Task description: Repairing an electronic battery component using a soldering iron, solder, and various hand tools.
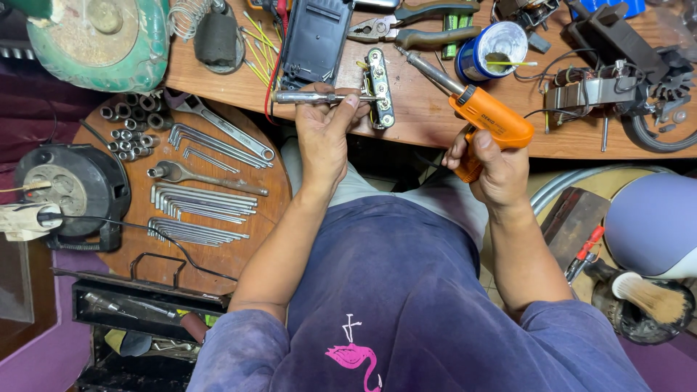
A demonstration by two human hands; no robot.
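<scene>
Soldering step in hand: right hand (497, 170) clamped on orange soldering gun (488, 120), left hand (324, 134) clamped on metal screwdriver (323, 96) against small contact strip (380, 98), upper centre. Next, judged: tip brought steadily onto strip.

Wooden table (435, 123) runs across the top, its curved front edge cluttered with parts and wiring. A round wooden side table (138, 239) is set lower left, laid out with wrench sets. A black metal toolbox (138, 305) sits below it. Purple fabric is seen at far left, tiled floor between. Lighting is even, shadows soft.
</scene>
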